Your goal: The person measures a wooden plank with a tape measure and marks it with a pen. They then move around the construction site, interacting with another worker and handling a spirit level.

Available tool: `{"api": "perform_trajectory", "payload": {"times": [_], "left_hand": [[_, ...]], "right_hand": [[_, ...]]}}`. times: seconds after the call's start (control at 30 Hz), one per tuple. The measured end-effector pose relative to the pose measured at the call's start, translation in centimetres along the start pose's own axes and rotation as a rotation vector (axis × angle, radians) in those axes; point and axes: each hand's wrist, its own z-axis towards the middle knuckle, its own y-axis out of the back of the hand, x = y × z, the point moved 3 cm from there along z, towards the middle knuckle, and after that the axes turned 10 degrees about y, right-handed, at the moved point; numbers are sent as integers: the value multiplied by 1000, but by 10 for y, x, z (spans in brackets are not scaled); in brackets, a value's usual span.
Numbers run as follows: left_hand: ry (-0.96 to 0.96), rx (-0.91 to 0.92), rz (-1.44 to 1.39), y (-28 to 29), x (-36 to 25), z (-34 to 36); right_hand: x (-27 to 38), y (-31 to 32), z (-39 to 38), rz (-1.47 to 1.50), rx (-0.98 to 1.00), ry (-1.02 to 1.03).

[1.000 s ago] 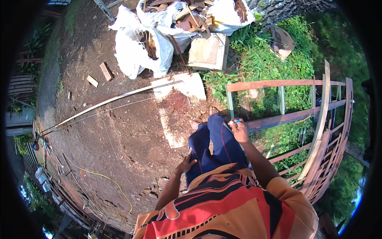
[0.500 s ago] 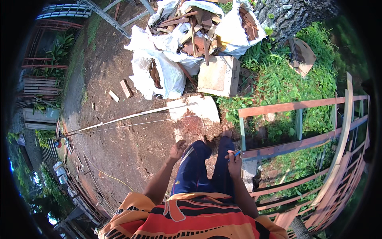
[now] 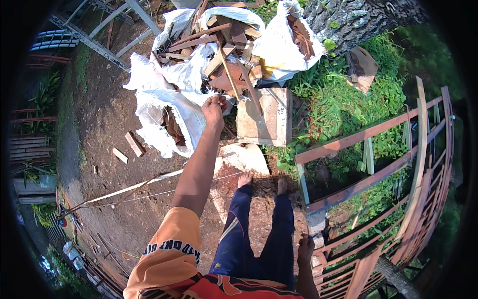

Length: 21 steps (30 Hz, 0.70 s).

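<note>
My left hand (image 3: pixel 215 109) reaches forward over the edge of a white woven sack (image 3: pixel 154 107). Its fingers are bent together close to the lower end of a thin wooden stick (image 3: pixel 228 72); what is in them, if anything, is hidden. The stick leans on a heap of wood offcuts (image 3: pixel 239 37) in the torn sacks. Low on the right, beside my leg, my right hand (image 3: pixel 304 249) is closed around a small, slim thing, blue and pen-like in the earlier frame. Just right of my left hand stands a pale square block (image 3: pixel 261 122).
On the right is a frame of reddish timber (image 3: pixel 356 137), with long bent slats (image 3: pixel 423 149) across it. A tree trunk (image 3: pixel 363 22) rises behind the sacks. A pale strip with a string (image 3: pixel 134 189) crosses the dirt at left. Two short offcuts (image 3: pixel 134 143) lie nearby.
My left hand has moved from beside my knee forward to the sacks, the arm now stretched out. My right hand has dropped lower and nearer my body. The view has shifted.
</note>
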Motion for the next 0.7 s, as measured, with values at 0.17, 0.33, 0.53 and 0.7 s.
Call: {"api": "perform_trajectory", "payload": {"times": [0.17,0.33,0.53,0.7], "left_hand": [[-2,6,69,-17,-9,61],[-536,-118,1438,-13,-36,117],[-582,-165,1801,-8,-11,135],[-842,71,2059,-11,-26,149]], "right_hand": [[-20,-35,-48,-111,22,-75],[-30,-71,-56,-59,68,-85],[-83,-107,-61,2,52,-235],[-113,-121,-72,-58,71,-264]]}}
